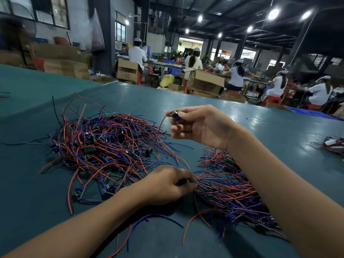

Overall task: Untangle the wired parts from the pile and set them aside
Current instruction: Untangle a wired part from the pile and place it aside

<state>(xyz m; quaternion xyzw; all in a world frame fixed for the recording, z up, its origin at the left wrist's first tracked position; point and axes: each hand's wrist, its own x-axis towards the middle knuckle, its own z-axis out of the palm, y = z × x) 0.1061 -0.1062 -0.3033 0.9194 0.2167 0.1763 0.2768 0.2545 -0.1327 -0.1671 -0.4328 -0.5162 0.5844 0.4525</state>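
Observation:
A tangled pile (104,144) of red, blue and black wires with small green boards lies on the teal table (260,127), left of centre. A second, flatter bundle of wired parts (229,189) lies to the right under my right forearm. My right hand (201,125) is raised above the table and pinches a small blue part (176,115) whose thin wire trails down toward the pile. My left hand (167,183) rests low between the two heaps, its fingers curled round the ends of wires from the right bundle.
Another small bunch of wired parts (333,144) lies at the table's right edge. Loose red and blue wires (158,218) lie near the front. Beyond the table stand cardboard boxes (204,82) and several seated workers at benches.

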